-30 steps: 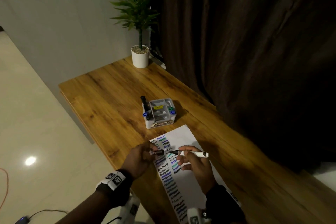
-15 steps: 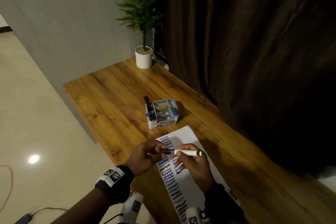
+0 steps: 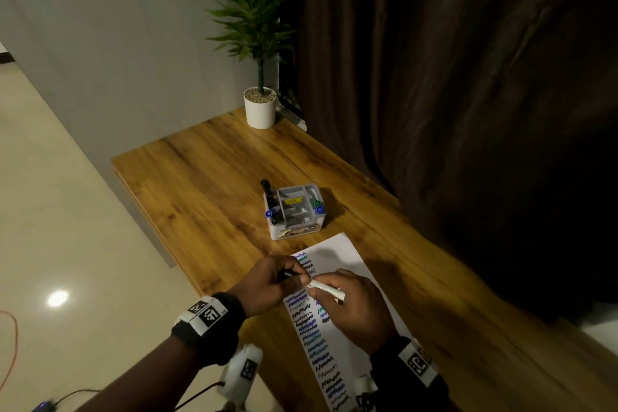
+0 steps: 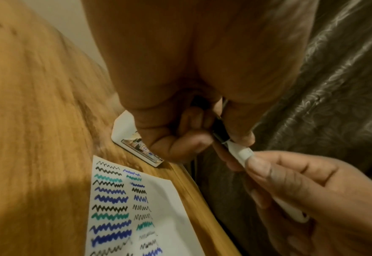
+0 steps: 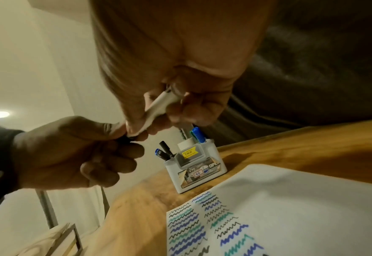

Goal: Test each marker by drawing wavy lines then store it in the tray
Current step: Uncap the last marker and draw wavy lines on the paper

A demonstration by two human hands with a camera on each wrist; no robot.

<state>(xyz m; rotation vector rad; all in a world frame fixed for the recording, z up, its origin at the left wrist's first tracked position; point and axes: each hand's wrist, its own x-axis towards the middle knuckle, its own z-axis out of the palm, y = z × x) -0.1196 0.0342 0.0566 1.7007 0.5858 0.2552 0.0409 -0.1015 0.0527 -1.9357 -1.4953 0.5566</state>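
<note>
Right now both hands are hovering above the paper (image 3: pixel 337 281), knuckles up, meeting at 1 marker (image 3: pixel 326 289). The left hand (image 3: pixel 274 284) is curling its fingers around the black cap (image 4: pixel 221 134), pinching it with the thumb. The right hand (image 3: pixel 354 304) is gripping the white barrel between thumb and fingertips. The marker is lying roughly level, its long axis running left to right, cap end pointing left. The tray (image 3: pixel 294 211) is sitting beyond the paper, holding other markers upright.

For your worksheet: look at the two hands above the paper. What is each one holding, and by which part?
The right hand grips the white marker by its barrel. The left hand pinches the marker's black cap, at the tip end.
</note>
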